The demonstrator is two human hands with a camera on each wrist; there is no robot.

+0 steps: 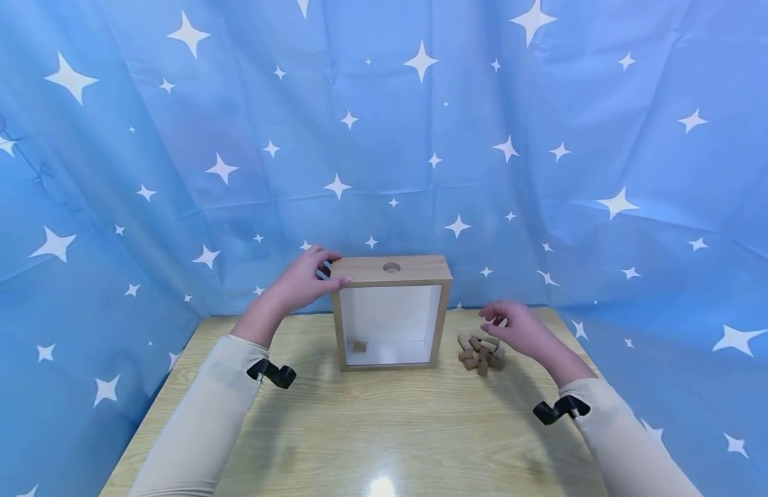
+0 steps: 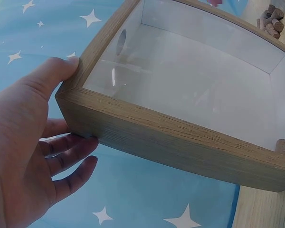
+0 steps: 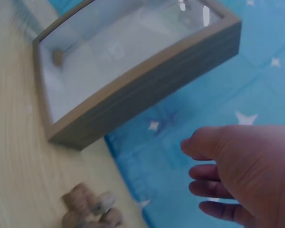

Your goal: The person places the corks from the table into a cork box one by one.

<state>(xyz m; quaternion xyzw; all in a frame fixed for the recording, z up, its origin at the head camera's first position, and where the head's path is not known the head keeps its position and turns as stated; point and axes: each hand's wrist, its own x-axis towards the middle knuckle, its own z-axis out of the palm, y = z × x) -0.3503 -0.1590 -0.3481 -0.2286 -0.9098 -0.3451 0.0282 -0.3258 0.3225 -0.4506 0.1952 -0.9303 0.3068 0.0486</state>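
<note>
A shallow wooden display box (image 1: 421, 268) stands upright on the table, with a clear front, white inside and a round hole in its top. My left hand (image 1: 303, 281) grips its upper left corner, the thumb (image 2: 61, 69) on the front edge and the fingers around the side. One brown cork (image 1: 359, 346) lies inside, at the bottom left. Over a small pile of corks (image 1: 483, 353) to the right of the box hovers my right hand (image 1: 514, 330). Its fingers (image 3: 211, 188) are loosely bent with nothing between them.
The light wood table (image 1: 371, 421) carries the box near its back edge. Behind it and at both sides hangs a blue curtain (image 1: 384, 124) with white stars. Each sleeved wrist wears a black camera mount (image 1: 272, 373).
</note>
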